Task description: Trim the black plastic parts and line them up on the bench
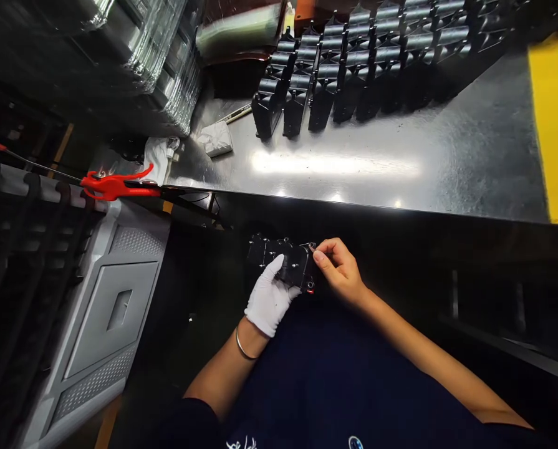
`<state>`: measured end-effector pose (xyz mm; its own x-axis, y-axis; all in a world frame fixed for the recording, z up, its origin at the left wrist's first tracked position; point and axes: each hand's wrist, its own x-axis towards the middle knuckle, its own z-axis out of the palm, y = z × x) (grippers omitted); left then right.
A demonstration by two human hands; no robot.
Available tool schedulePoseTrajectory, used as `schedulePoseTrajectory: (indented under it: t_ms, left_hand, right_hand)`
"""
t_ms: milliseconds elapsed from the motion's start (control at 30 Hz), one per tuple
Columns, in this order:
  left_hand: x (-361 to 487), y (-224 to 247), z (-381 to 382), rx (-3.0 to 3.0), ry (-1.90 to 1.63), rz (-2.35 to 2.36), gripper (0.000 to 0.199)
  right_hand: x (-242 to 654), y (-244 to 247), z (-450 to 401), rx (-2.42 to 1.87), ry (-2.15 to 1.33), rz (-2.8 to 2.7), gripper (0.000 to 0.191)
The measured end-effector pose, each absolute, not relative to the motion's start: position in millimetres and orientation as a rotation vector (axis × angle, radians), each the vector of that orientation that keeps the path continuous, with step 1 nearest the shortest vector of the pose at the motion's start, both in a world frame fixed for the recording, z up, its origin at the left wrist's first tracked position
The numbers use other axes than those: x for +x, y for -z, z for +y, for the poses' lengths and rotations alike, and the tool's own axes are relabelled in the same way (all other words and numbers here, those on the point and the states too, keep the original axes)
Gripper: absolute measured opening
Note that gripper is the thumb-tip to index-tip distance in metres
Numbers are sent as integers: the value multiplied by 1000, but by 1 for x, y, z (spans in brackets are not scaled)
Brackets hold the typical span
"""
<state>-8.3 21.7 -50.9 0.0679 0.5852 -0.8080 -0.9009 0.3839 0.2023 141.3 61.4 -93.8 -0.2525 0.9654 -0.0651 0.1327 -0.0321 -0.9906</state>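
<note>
A black plastic part [297, 267] with small metal pins and rings is held in front of my body, below the bench edge. My left hand [268, 299], in a white glove, grips it from below with the thumb on its face. My bare right hand [341, 269] is at the part's upper right corner, thumb and forefinger pinched beside a metal ring. Whatever is between those fingertips is too small to make out.
Rows of similar black parts [323, 93] stand on the metal bench [353, 165]. A white block [216, 138] lies at its left end. A red air gun [115, 185] is left, above a grey crate [115, 312]. Wrapped stacks [157, 56] rise upper left.
</note>
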Motion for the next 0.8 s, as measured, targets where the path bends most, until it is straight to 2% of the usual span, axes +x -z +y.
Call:
schedulePoseTrajectory:
  t_ms: [100,300,433,567,800]
  left_hand:
    - [-11,50,22,-379,-1141,950,18]
    - [-20,42,15,-450,-1100,966,16]
    - [-23,48,16,-375,-1125,1005,13]
    - [-23,55,19,-351,-1137,1020,15]
    - [-21,55,15,-344,-1108,1008,13]
  right_hand:
    - [144,100,65,-1185,-1342,-1510,28]
    - [154,115,74,-1383,-1309,-1309,41]
    - [156,98,65,-1192,-1448,-1392,31]
    - [154,80,61,-1077,-1432,-1481,28]
    - [153,87,64,-1111,-1409,-1524,23]
